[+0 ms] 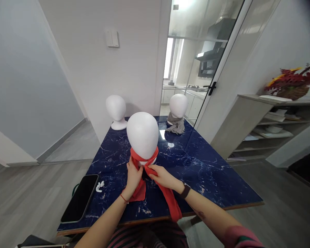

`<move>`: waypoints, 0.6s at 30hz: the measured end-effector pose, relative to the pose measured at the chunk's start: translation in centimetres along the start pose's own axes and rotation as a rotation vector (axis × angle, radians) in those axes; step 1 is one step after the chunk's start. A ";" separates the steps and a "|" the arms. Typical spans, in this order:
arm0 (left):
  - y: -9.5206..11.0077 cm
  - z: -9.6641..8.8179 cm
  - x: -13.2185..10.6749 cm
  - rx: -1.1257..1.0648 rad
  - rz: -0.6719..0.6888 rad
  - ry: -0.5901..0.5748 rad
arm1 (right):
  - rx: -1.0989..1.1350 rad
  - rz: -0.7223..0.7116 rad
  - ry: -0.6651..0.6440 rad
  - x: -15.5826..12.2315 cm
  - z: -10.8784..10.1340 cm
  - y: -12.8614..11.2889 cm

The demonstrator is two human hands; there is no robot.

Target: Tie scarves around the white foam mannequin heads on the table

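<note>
Both hands are gripping a red scarf (155, 179) wrapped around the foam head (142, 135) on the worktop (209, 172). The left hand (133, 176) is pinching one end; the right hand (162, 176) is pinching the crossing strip.

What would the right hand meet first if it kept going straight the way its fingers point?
The right hand points left, toward the red scarf knot and the left hand just beyond; probably the scarf first, though depth is unclear.
</note>
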State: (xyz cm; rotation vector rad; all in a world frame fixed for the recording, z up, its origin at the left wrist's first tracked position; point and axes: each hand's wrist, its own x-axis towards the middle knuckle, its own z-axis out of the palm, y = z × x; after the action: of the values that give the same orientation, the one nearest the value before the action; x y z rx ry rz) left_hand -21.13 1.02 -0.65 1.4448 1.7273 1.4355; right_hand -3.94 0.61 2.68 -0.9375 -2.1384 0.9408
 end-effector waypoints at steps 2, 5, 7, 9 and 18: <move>-0.4 -1.1 -0.6 -0.113 -0.115 -0.022 | -0.014 -0.015 0.034 1.0 1.1 1.0; -0.4 -2.5 -2.0 -0.317 -0.353 -0.163 | 0.027 -0.017 0.072 1.9 2.0 2.2; 0.3 -3.0 -3.0 -0.428 -0.430 -0.262 | 0.063 -0.015 0.101 2.0 2.5 2.7; 1.3 -2.8 -3.6 -0.489 -0.431 -0.296 | 0.100 -0.005 0.125 1.9 2.8 2.8; 3.7 0.1 -4.6 -0.023 -0.059 -0.197 | 0.689 0.209 0.122 2.1 3.0 3.0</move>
State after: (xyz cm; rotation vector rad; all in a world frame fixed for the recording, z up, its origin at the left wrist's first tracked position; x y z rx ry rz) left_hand -17.92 -3.46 1.46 1.4580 1.6124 1.2341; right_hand -6.29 2.69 -0.81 -0.8313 -1.4568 1.5428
